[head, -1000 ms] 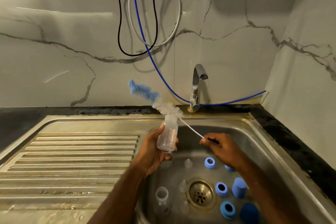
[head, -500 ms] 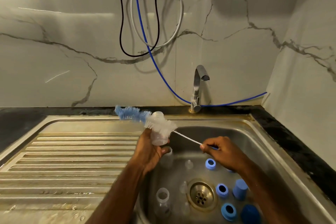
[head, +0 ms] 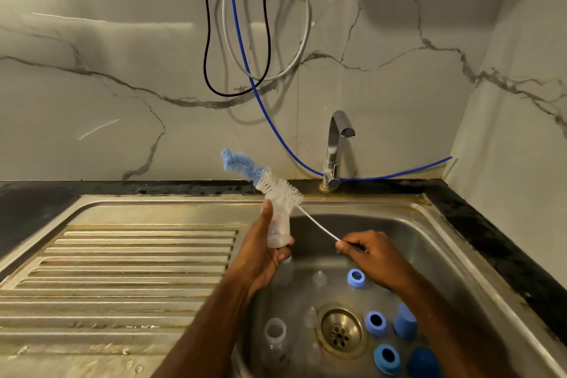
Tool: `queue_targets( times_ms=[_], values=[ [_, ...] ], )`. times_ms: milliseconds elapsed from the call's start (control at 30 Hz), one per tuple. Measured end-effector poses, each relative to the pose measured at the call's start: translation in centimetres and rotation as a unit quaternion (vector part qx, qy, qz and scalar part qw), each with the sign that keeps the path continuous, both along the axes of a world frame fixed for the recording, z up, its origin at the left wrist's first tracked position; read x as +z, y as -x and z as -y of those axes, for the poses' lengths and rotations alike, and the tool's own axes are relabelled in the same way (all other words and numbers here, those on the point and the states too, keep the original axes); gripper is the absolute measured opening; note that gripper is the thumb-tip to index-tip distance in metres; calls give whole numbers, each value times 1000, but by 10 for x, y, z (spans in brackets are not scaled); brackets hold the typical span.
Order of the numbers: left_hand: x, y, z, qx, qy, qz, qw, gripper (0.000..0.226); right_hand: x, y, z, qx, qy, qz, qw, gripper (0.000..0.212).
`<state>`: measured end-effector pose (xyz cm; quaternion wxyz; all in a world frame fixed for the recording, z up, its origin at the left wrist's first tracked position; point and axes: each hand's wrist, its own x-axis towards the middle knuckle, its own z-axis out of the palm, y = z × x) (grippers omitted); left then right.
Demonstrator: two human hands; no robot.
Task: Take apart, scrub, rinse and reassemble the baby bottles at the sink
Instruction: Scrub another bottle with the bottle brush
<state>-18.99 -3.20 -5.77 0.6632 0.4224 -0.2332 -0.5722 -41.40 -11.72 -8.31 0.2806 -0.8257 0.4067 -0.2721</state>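
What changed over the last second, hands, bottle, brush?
The left hand brought the clear plastic baby bottle back upright from its tilt half a second ago; the blue-and-white bristle bottle brush head swung up again, resting across the bottle's mouth. The right hand kept pinching the wire handle. Nothing was released. The parts in the steel sink stayed put.

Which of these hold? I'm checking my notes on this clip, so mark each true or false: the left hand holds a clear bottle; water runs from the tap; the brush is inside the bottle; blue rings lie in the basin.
1. The left hand holds a clear bottle: true.
2. Water runs from the tap: false, no stream shows.
3. The brush is inside the bottle: false, its bristles lie across the bottle's mouth, outside.
4. Blue rings lie in the basin: true.
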Motion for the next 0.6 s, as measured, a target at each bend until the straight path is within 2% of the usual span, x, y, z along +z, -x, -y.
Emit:
queue_targets(
  times_ms=[100,267,367,467,533,600],
  values=[
    [-2,-9,0,51,-1,-7,999,72,3,12,1,30,-58,8,998,17],
    [-3,-17,2,80,36,-113,990,50,6,6,-6,59,-122,-2,991,25],
    [-4,-12,3,76,27,-97,992,33,-1,-7,-7,40,-50,12,998,22],
    [-7,-8,7,70,18,-74,995,45,-5,-14,-5,-4,31,43,999,19],
    [-5,-11,8,64,27,-94,993,50,0,-9,-2,-13,37,38,999,24],
    [-5,-20,8,58,37,-143,987,45,5,4,0,3,-5,8,1000,30]
  ],
)
